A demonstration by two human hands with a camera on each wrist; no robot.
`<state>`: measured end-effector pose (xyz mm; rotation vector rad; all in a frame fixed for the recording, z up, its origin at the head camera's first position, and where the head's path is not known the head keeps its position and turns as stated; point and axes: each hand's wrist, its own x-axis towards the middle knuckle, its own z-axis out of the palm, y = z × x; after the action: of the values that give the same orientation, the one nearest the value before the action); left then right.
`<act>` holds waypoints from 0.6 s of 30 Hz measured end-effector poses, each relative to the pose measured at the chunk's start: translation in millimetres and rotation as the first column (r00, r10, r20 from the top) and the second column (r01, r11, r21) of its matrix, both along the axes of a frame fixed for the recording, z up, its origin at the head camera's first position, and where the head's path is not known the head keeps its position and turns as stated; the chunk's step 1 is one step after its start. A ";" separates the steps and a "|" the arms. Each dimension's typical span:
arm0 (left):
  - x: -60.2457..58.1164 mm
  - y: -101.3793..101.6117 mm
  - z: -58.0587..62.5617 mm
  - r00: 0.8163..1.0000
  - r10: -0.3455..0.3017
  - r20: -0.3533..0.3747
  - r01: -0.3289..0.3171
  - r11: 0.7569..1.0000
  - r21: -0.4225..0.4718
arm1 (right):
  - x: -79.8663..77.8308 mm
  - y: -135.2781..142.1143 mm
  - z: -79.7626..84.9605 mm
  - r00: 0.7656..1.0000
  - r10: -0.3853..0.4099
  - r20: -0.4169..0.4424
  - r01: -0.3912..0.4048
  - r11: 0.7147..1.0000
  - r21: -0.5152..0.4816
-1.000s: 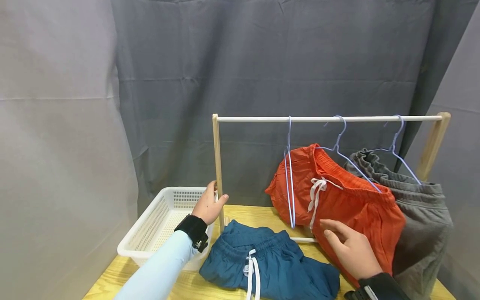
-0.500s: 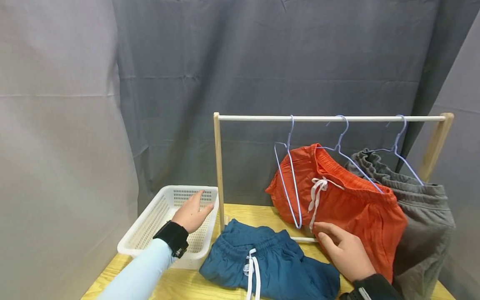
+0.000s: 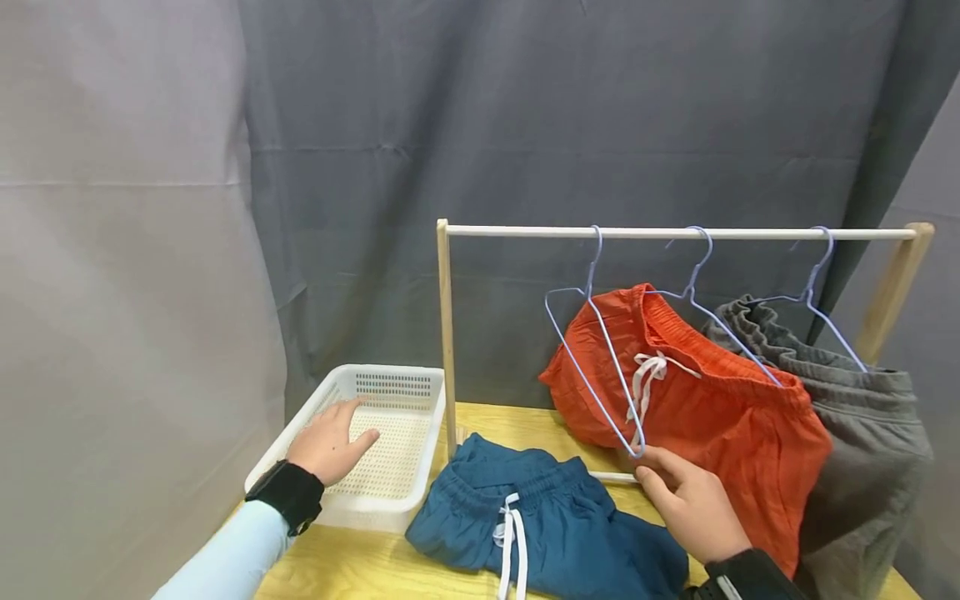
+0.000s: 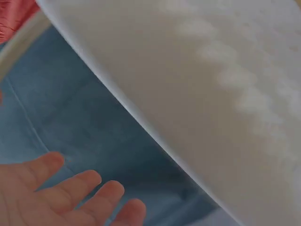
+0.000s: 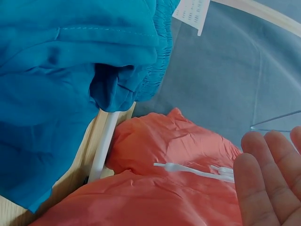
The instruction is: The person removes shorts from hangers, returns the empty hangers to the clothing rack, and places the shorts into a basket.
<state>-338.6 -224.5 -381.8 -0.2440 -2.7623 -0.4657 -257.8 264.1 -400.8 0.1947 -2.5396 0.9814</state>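
Note:
In the head view my left hand is over the white plastic basket, its fingers spread and holding nothing. My right hand is in front of the orange-red shorts, fingertips at the lower corner of a bare lavender hanger. Whether they touch it cannot be told; in the right wrist view the fingers look straight. Folded dark blue shorts with a white drawstring lie on the table between the hands. The red shorts hang on a second hanger.
A rack with a white top bar and wooden posts stands across the table. Grey shorts hang at its right end. Grey cloth covers the back, with paler cloth at the left.
My left hand has moved left from the rack's post to above the basket. The bare hanger has turned from nearly edge-on, its lower corner coming right to my right hand's fingertips.

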 end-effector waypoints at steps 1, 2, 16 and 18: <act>1.0 -5.6 -2.5 1.000 0.011 -0.007 -0.011 1.000 -0.005 | -0.4 -0.3 0.0 1.000 0.001 0.006 -0.001 1.000 0.000; 2.2 -11.3 -4.7 1.000 0.022 -0.014 -0.022 1.000 -0.011 | -0.8 -0.7 -0.2 1.000 0.004 0.012 -0.004 1.000 -0.001; 14.6 -70.6 -37.4 0.989 0.131 0.061 -0.132 0.991 0.010 | -7.2 -9.7 -7.1 0.998 0.050 0.031 -0.051 0.999 0.019; 15.8 -73.2 -41.4 0.990 0.133 0.052 -0.133 0.991 0.007 | -8.1 -11.1 -9.3 0.998 0.051 0.037 -0.052 0.998 0.021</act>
<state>-322.8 -297.7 -423.2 -0.0447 -2.8030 -0.4580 -265.9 253.0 -410.0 0.2517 -2.5906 0.9857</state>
